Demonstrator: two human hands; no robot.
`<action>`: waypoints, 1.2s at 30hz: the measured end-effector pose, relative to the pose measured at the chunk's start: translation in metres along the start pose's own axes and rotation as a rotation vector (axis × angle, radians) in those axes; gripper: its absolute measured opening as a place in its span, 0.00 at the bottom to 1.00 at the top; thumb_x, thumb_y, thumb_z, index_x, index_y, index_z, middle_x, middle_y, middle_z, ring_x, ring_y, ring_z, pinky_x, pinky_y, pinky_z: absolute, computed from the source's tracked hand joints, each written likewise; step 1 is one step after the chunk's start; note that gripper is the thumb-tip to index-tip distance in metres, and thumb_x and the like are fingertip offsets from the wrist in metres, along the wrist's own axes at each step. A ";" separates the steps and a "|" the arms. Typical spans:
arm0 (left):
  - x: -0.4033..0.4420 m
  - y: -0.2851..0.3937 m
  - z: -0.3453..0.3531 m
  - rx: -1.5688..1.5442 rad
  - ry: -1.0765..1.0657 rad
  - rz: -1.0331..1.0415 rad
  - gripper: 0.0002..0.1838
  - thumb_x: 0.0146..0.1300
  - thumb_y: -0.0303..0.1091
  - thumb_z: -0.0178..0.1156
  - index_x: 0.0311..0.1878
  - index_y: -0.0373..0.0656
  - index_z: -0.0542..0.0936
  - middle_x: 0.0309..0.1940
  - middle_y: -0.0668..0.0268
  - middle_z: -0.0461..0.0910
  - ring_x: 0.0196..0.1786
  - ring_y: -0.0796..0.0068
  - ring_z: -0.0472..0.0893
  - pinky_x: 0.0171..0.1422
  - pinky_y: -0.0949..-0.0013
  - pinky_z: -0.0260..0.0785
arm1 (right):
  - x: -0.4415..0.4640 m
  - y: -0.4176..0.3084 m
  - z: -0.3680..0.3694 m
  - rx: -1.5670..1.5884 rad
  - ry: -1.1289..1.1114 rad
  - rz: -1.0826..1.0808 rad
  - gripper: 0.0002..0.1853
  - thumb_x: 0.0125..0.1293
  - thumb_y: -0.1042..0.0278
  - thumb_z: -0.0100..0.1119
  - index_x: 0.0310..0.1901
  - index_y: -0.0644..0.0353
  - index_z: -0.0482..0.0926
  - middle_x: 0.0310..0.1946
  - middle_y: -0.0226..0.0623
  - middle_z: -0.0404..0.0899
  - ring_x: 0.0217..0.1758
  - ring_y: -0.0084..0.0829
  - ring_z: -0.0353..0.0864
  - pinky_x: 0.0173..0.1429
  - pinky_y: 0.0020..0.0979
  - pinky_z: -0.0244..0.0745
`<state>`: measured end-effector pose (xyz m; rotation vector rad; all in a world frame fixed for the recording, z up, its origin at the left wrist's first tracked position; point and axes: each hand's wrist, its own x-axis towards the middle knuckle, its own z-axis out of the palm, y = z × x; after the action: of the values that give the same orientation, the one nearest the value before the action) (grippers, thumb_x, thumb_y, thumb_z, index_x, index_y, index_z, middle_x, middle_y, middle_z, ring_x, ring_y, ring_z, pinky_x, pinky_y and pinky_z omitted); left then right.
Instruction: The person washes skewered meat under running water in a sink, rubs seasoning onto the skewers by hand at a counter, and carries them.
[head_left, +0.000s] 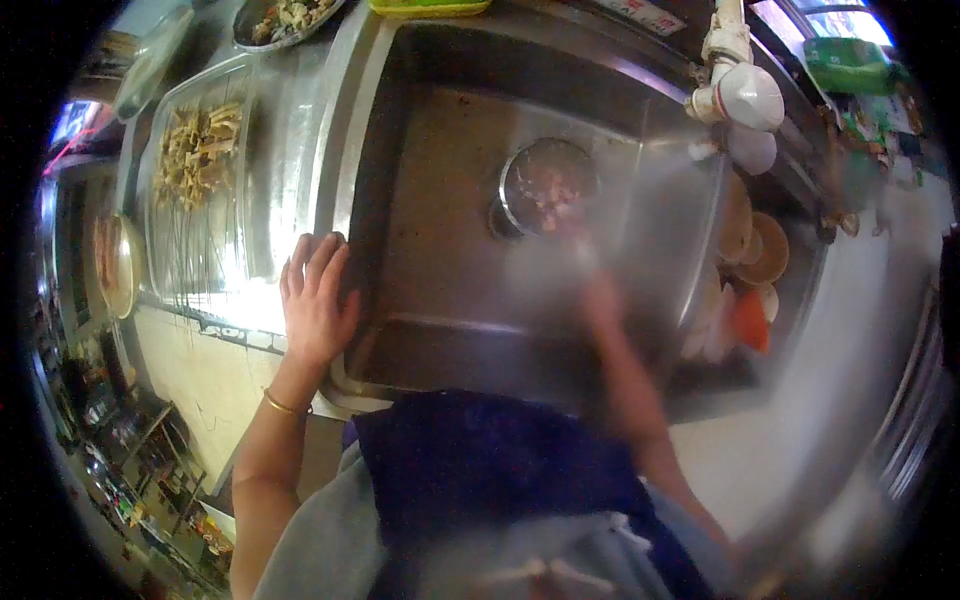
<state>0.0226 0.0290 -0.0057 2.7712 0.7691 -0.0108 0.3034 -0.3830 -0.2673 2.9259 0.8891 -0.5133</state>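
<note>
My left hand (318, 300) rests on the left rim of a steel sink (430, 270), its fingers spread and holding nothing. Over the sink, my right hand (600, 298) is blurred, near the lower right of a round metal container (503, 190). Small pinkish pieces (553, 195) lie in that container. Whatever the right hand grips, if anything, is too hazy to make out.
Left of the sink sits a clear tray (245, 180) with skewered food (200, 150). A dish of food (285, 25) stands beyond it. Stacked bowls (765, 250) and an orange item (750, 322) lie right, below a white pipe fitting (750, 97).
</note>
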 end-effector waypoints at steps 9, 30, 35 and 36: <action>0.001 0.004 -0.002 0.038 0.021 0.004 0.32 0.48 0.30 0.60 0.60 0.44 0.65 0.62 0.62 0.64 0.68 0.52 0.55 0.69 0.48 0.47 | -0.020 -0.061 -0.083 1.814 -0.872 0.456 0.18 0.63 0.56 0.52 0.49 0.59 0.74 0.20 0.24 0.68 0.21 0.21 0.67 0.25 0.25 0.64; 0.051 0.171 0.251 -1.670 -0.965 -0.976 0.20 0.70 0.51 0.36 0.47 0.52 0.75 0.30 0.62 0.77 0.30 0.68 0.75 0.35 0.63 0.68 | -0.022 -0.112 -0.208 0.784 0.237 0.229 0.20 0.58 0.72 0.53 0.54 0.65 0.70 0.51 0.42 0.72 0.53 0.33 0.71 0.57 0.35 0.66; 0.041 0.167 0.262 -1.140 -0.496 -0.536 0.20 0.69 0.49 0.39 0.37 0.46 0.76 0.24 0.64 0.74 0.26 0.64 0.73 0.36 0.60 0.68 | 0.020 -0.126 -0.362 0.342 0.991 -0.479 0.21 0.52 0.78 0.54 0.51 0.59 0.74 0.54 0.44 0.69 0.58 0.45 0.66 0.64 0.41 0.59; 0.041 0.164 0.259 -1.065 -0.459 -0.453 0.20 0.68 0.48 0.40 0.36 0.45 0.76 0.25 0.61 0.75 0.28 0.61 0.75 0.37 0.59 0.68 | 0.029 -0.128 -0.391 0.119 0.925 -0.614 0.20 0.51 0.77 0.55 0.49 0.57 0.75 0.54 0.43 0.69 0.57 0.45 0.67 0.63 0.41 0.60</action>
<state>0.1578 -0.1513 -0.2177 1.4892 0.8931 -0.2381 0.3730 -0.2087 0.0999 2.8820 1.8877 0.9161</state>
